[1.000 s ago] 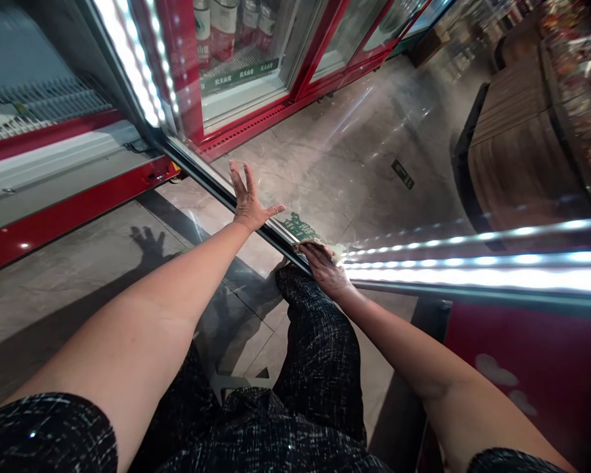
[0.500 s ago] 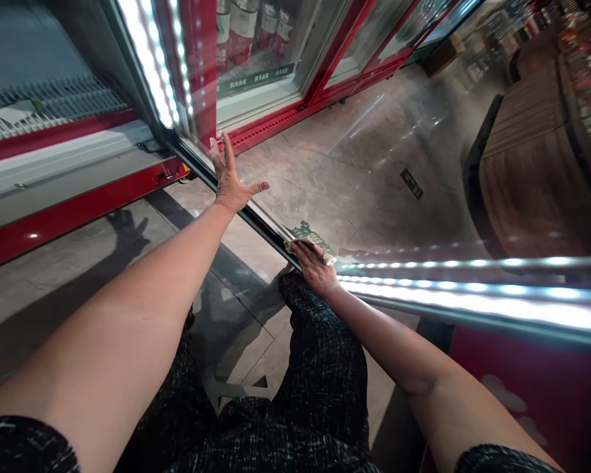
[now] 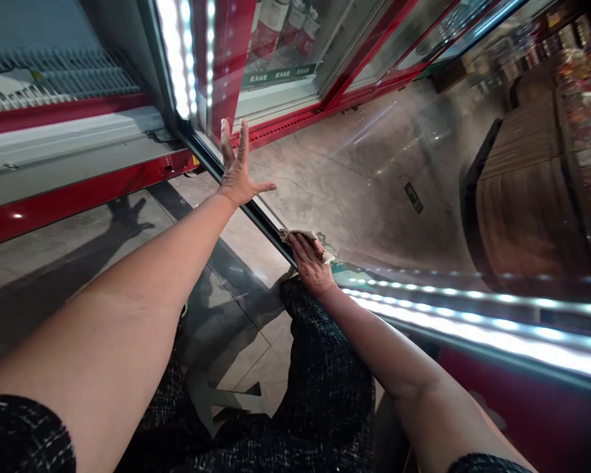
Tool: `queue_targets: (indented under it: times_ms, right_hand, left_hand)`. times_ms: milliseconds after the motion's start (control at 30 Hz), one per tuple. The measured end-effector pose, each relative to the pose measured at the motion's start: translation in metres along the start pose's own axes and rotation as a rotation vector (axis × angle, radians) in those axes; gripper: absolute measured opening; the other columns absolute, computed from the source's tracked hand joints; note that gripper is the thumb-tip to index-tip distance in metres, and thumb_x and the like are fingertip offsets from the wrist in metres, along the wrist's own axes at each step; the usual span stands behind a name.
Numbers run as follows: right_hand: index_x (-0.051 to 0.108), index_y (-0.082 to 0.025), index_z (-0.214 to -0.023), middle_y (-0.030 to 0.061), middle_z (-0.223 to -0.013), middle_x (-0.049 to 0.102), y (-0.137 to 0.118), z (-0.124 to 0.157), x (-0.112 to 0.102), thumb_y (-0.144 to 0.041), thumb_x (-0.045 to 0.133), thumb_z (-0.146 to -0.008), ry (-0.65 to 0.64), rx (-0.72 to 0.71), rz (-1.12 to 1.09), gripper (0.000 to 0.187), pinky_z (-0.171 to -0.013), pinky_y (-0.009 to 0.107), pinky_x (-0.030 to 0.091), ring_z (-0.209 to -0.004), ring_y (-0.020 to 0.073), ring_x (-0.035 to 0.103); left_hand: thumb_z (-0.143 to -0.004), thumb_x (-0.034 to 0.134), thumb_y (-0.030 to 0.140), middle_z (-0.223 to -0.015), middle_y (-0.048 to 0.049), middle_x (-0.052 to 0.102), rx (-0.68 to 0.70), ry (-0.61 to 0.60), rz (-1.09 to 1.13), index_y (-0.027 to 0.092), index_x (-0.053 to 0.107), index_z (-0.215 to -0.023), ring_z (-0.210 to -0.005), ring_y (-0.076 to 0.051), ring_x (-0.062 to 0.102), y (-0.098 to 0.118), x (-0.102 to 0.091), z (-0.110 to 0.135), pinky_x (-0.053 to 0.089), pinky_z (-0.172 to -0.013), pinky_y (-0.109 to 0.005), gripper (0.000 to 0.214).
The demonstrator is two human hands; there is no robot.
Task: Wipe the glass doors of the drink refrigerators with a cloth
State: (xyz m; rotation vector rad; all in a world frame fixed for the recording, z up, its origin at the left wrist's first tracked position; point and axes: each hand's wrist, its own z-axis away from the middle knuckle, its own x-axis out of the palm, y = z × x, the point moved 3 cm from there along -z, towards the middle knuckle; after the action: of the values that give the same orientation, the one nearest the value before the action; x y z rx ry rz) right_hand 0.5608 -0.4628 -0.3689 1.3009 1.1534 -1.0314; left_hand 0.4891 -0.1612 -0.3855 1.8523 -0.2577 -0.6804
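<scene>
One beige cloth (image 3: 301,233) is pinned under the right hand (image 3: 313,266), low on a glass fridge door (image 3: 320,190) and right by its dark bottom frame (image 3: 262,223). The right fingers are laid out pretty straight over the cloth; whether any of it is pinched underneath can't be told from this angle. The left hand (image 3: 241,177) is placed further along the same frame, open, with fingers spread wide and thumb stuck out sideways. How firmly it's pressed on the glass can't be told either. Both sides of the door are edged with crazy bright LED strips (image 3: 477,335). Through the glass, red-and-white bottles (image 3: 274,29) can be seen in a red-framed display fridge (image 3: 295,125). Off to the right, a wood-panelled counter (image 3: 522,203) is seen, with a small dark green sign (image 3: 414,198) near it on the floor.
</scene>
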Motion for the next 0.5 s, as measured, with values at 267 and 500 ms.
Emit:
queue_targets:
  times_ms: [267,500]
  right_hand:
    - [0.027,-0.016,-0.163,0.0128,-0.159,0.045,0.012,-0.036,-0.036,-0.006,0.037,-0.099,0.171,0.21,0.036,0.066,-0.13,0.05,0.005,-0.154,0.0268,0.031]
    - [0.042,-0.01,-0.156,0.0099,-0.154,0.052,-0.014,-0.039,0.022,-0.004,0.036,-0.098,0.099,0.122,0.001,0.058,-0.13,0.038,0.01,-0.144,0.0207,0.048]
  left_hand:
    - [-0.039,0.1,0.048,-0.173,0.0017,-0.008,-0.004,-0.03,-0.055,0.028,0.021,-0.164,-0.155,-0.032,-0.024,0.009,-0.017,-0.015,-0.006,-0.132,-0.045,0.149]
    - [-0.047,0.099,0.043,-0.173,-0.0099,-0.012,0.045,-0.032,-0.119,0.02,0.016,-0.164,-0.154,-0.033,-0.026,0.009,-0.018,-0.013,-0.005,-0.13,-0.049,0.146]
